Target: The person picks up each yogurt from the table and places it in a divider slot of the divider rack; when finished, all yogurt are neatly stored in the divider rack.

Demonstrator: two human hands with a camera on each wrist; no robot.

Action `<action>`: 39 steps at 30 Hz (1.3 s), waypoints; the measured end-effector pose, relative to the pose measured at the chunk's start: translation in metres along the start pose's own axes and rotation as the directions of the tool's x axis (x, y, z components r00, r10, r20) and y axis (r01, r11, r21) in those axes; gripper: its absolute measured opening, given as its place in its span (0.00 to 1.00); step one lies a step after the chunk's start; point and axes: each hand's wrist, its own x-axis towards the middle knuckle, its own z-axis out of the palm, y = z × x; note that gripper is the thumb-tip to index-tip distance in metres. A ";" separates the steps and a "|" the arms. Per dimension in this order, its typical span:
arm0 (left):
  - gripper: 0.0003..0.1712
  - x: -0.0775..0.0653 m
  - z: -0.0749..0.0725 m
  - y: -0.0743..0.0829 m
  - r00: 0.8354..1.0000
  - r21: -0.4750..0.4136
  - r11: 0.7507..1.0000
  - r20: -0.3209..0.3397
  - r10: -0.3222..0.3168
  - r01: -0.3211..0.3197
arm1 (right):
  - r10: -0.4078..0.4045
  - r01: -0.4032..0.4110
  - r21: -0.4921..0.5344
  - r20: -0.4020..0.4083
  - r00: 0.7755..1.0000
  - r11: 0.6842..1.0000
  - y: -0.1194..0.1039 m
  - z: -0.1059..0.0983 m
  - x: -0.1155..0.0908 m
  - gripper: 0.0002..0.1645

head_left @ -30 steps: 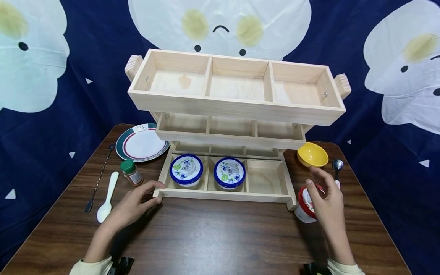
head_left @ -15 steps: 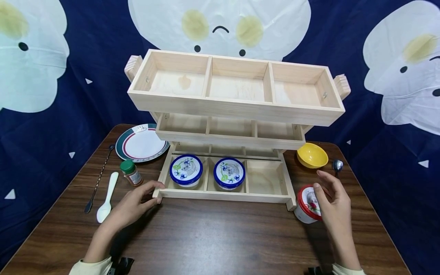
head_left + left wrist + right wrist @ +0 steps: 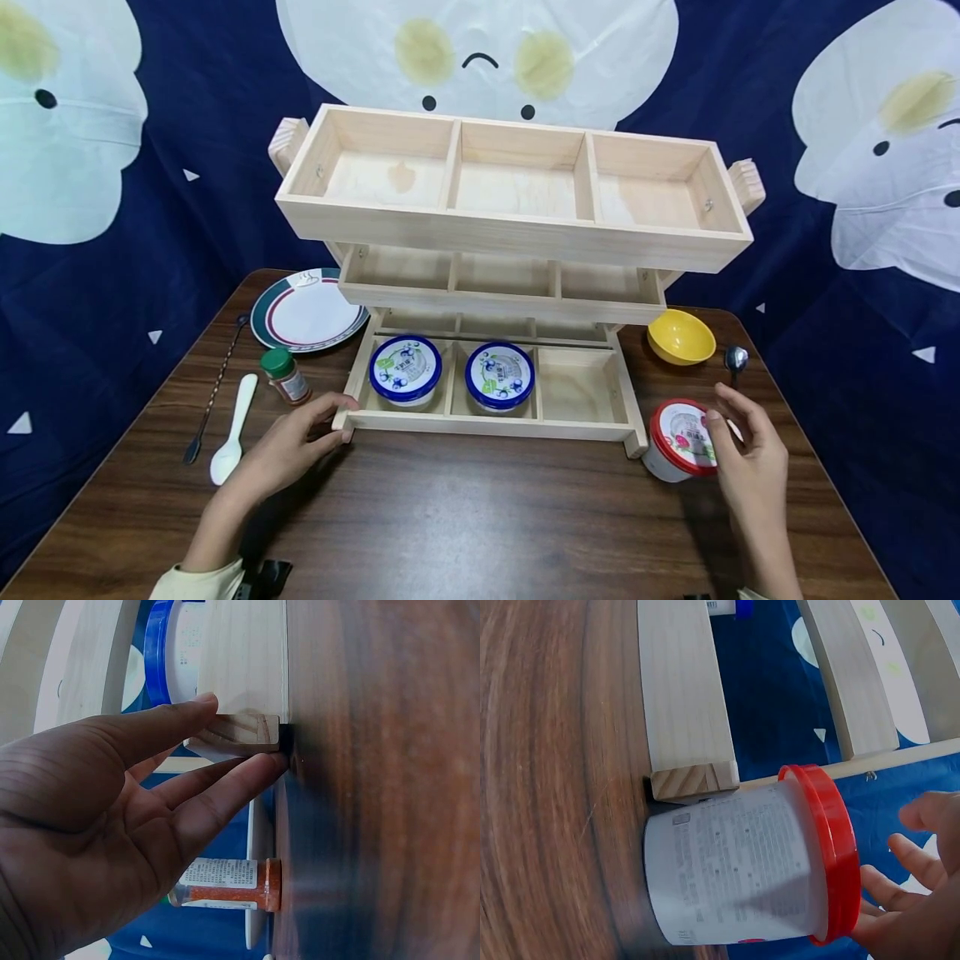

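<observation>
A tiered wooden rack point(image 3: 514, 222) stands on the table, each visible tier divided into compartments. Its bottom tier holds two tubs with blue lids, one in the left compartment point(image 3: 406, 369) and one in the middle point(image 3: 500, 377). My left hand point(image 3: 288, 446) pinches the rack's front left corner point(image 3: 236, 731), thumb on one side and fingers on the other. Beside the front right corner stands an upright white tub with a red lid point(image 3: 681, 439). My right hand point(image 3: 753, 467) is at this tub's right side, fingers loosely bent close by the lid point(image 3: 834, 855) and gripping nothing.
Left of the rack lie a plate point(image 3: 315, 312), a green-capped spice jar point(image 3: 285, 377), a white spoon point(image 3: 236, 429) and a thin twisted-handle stirrer point(image 3: 217, 387). To the right are a yellow bowl point(image 3: 681, 337) and a metal spoon point(image 3: 736, 359). A dark blue curtain hangs behind.
My right hand has shifted to the right from over the red-lidded tub to its right side, uncovering more of the lid. The left hand stays at the rack's corner.
</observation>
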 end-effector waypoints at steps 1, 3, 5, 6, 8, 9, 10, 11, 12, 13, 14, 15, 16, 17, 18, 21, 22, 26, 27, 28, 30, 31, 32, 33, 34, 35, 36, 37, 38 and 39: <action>0.18 0.000 0.000 0.000 1.000 -0.001 1.000 -0.002 0.003 -0.003 | -0.004 0.004 -0.001 -0.008 1.000 1.000 0.001 -0.001 0.000 0.22; 0.18 0.000 0.000 0.000 1.000 -0.002 1.000 -0.004 0.007 -0.007 | -0.009 0.009 -0.005 -0.024 1.000 1.000 0.002 -0.003 0.000 0.21; 0.19 0.000 0.000 -0.001 1.000 -0.001 1.000 -0.003 0.005 -0.005 | -0.004 0.004 -0.018 -0.036 0.999 1.000 0.003 -0.004 0.000 0.21; 0.19 -0.001 0.001 -0.001 1.000 0.000 1.000 -0.002 0.004 -0.004 | 0.003 -0.004 -0.021 -0.040 0.999 1.000 0.004 -0.005 0.000 0.21; 0.19 0.000 0.001 -0.001 1.000 0.002 1.000 0.001 -0.003 0.003 | 0.020 -0.021 -0.024 -0.049 0.999 0.999 0.005 -0.006 0.000 0.22; 0.19 0.000 0.001 0.000 1.000 0.003 1.000 0.002 -0.007 0.007 | 0.032 -0.033 -0.020 -0.054 0.998 0.999 0.007 -0.006 -0.001 0.22; 0.19 0.000 0.001 -0.001 1.000 0.004 1.000 0.003 -0.007 0.007 | 0.041 -0.042 -0.016 -0.060 0.997 0.999 0.008 -0.007 -0.001 0.22; 0.19 0.000 0.001 0.000 1.000 0.005 1.000 0.004 -0.009 0.009 | 0.049 -0.050 -0.008 -0.065 0.997 0.999 0.009 -0.008 -0.001 0.22; 0.19 0.000 0.001 0.000 1.000 0.006 1.000 0.005 -0.010 0.010 | 0.057 -0.057 -0.003 -0.070 0.996 0.998 0.011 -0.008 -0.001 0.22; 0.19 0.000 0.001 -0.001 1.000 0.007 1.000 0.006 -0.012 0.012 | 0.067 -0.066 0.006 -0.073 0.995 0.998 0.013 -0.009 -0.001 0.22; 0.19 0.000 0.001 -0.001 1.000 0.007 1.000 0.006 -0.010 0.010 | 0.078 -0.076 0.024 -0.077 0.994 0.997 0.014 -0.009 -0.002 0.22; 0.19 0.000 0.001 -0.001 1.000 0.008 1.000 0.006 -0.011 0.011 | 0.089 -0.086 0.044 -0.080 0.993 0.995 0.016 -0.009 -0.002 0.21; 0.19 0.001 0.001 -0.001 1.000 0.009 1.000 0.006 -0.010 0.010 | 0.097 -0.092 0.058 -0.082 0.992 0.994 0.016 -0.010 -0.002 0.21; 0.19 0.000 0.001 -0.001 1.000 0.009 1.000 0.007 -0.010 0.010 | 0.107 -0.101 0.076 -0.083 0.991 0.992 0.018 -0.010 -0.003 0.20; 0.19 0.000 0.001 -0.001 1.000 0.008 1.000 0.007 -0.010 0.010 | 0.116 -0.109 0.086 -0.084 0.990 0.990 0.019 -0.010 -0.003 0.20; 0.19 0.000 0.001 -0.001 1.000 0.007 1.000 0.008 -0.012 0.012 | 0.133 -0.126 0.094 -0.081 0.988 0.988 0.022 -0.011 -0.005 0.21; 0.19 0.000 0.001 -0.001 1.000 0.006 1.000 0.008 -0.011 0.011 | 0.133 -0.127 0.077 -0.078 0.988 0.989 0.024 -0.011 -0.005 0.21; 0.19 0.000 0.000 0.000 1.000 0.004 1.000 0.007 -0.010 0.010 | 0.140 -0.139 0.015 -0.064 0.988 0.990 0.028 -0.012 -0.007 0.22; 0.19 0.000 0.000 0.000 1.000 0.004 1.000 0.007 -0.010 0.010 | 0.148 -0.147 0.023 -0.062 0.987 0.989 0.029 -0.013 -0.007 0.22; 0.18 0.000 0.000 0.001 1.000 0.005 1.000 0.006 -0.009 0.009 | 0.154 -0.153 0.026 -0.060 0.986 0.988 0.030 -0.013 -0.008 0.22; 0.18 -0.001 0.000 0.001 1.000 0.004 1.000 0.006 -0.009 0.009 | 0.174 -0.171 0.060 -0.061 0.983 0.983 0.030 -0.012 -0.008 0.22; 0.18 -0.001 -0.001 0.001 1.000 0.004 1.000 0.006 -0.007 0.007 | 0.182 -0.177 0.082 -0.062 0.981 0.981 0.030 -0.012 -0.009 0.22; 0.18 -0.001 -0.001 0.001 1.000 0.004 1.000 0.006 -0.005 0.005 | 0.188 -0.182 0.099 -0.064 0.980 0.978 0.030 -0.012 -0.009 0.21; 0.18 -0.001 -0.001 0.001 1.000 0.002 1.000 0.005 -0.002 0.002 | 0.194 -0.185 0.116 -0.065 0.979 0.976 0.031 -0.012 -0.009 0.21; 0.18 -0.001 -0.001 0.001 1.000 0.001 1.000 0.004 0.002 -0.002 | 0.194 -0.185 0.124 -0.065 0.979 0.975 0.031 -0.012 -0.009 0.21; 0.19 -0.001 -0.001 0.001 1.000 0.000 1.000 0.002 0.005 -0.005 | 0.197 -0.187 0.132 -0.064 0.978 0.973 0.031 -0.012 -0.009 0.21; 0.19 -0.001 -0.002 0.001 1.000 -0.001 1.000 0.001 0.008 -0.008 | 0.198 -0.189 0.132 -0.062 0.978 0.973 0.032 -0.011 -0.009 0.21; 0.19 -0.001 -0.002 0.001 1.000 -0.001 1.000 -0.001 0.011 -0.011 | 0.203 -0.194 0.139 -0.057 0.977 0.971 0.032 -0.011 -0.009 0.21; 0.19 -0.001 -0.002 0.001 1.000 -0.001 1.000 -0.002 0.012 -0.012 | 0.211 -0.202 0.143 -0.055 0.976 0.969 0.032 -0.011 -0.009 0.20; 0.19 -0.001 -0.001 0.001 1.000 -0.001 1.000 -0.002 0.013 -0.013 | 0.216 -0.207 0.140 -0.053 0.975 0.968 0.033 -0.011 -0.010 0.20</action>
